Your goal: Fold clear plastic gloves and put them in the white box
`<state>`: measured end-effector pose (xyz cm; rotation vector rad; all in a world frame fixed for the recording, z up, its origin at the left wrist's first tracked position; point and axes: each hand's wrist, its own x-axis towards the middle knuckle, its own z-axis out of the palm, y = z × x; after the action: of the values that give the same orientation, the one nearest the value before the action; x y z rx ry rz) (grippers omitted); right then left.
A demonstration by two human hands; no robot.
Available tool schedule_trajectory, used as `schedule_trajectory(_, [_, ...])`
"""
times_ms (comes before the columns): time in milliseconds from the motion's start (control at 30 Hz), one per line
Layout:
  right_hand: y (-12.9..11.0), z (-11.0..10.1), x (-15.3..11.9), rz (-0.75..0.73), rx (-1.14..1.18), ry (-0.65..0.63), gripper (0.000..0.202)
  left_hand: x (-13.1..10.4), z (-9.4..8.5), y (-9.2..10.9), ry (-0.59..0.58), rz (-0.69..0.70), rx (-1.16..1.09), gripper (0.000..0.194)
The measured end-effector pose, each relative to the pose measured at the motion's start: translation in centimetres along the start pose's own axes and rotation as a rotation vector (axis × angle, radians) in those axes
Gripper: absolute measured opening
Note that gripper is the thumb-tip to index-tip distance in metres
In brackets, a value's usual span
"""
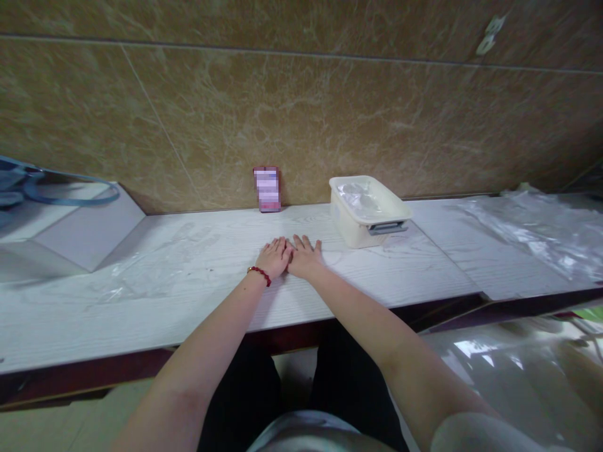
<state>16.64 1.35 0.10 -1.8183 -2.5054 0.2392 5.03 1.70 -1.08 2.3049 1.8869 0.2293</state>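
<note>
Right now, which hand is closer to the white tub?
The right hand is nearer, lying to the left of the white tub; the left hand is farther left, beyond the right one.

Tabletop (294,301) partly beyond the left edge

Left hand (273,256) and right hand (304,258) are just flat on the white table (211,276) mid-frame, touching, red bracelet (261,273) on the left. Phone-looking thing (268,190) is propped against the brown tile wall (301,113) above them, cream tub (343,220) with clear plastic (360,199) inside right of center. Big white box (89,232) far left, plastic sheeting (556,226) far right.
</note>
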Motion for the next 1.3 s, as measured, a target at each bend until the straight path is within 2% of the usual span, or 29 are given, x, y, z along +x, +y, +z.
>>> schedule_trajectory(267, [0.3,1.1,0.3,-0.002,0.014,0.085,0.053,-0.9,0.1,-1.6,0.041,-0.005,0.115,0.053])
schedule_trajectory(500, [0.4,0.6,0.1,0.005,0.007,0.05,0.059,-2.0,-0.6,-4.6,0.011,0.022,0.19,0.051])
schedule_trajectory(700, [1.5,0.1,-0.1,0.086,-0.006,-0.001,0.068,-2.6,-1.0,-6.7,-0.004,0.055,0.185,0.053])
schedule_trajectory(867, [1.7,-0.5,-0.5,0.107,-0.004,-0.016,0.067,-1.9,-1.2,-7.7,0.044,0.039,0.072,0.046])
schedule_trajectory(1033, [1.6,-0.7,-0.7,0.107,0.001,-0.029,0.068,-0.3,-2.0,-7.5,0.092,-0.017,0.012,0.043])
schedule_trajectory(1167, [1.8,-0.5,-0.4,0.116,0.012,-0.018,0.07,0.8,-3.2,-7.0,-0.006,-0.099,0.073,0.046])
schedule_trajectory(1300, [2.4,-0.2,0.1,0.159,0.032,-0.015,0.071,1.6,-4.5,-6.9,-0.176,-0.082,0.075,0.041])
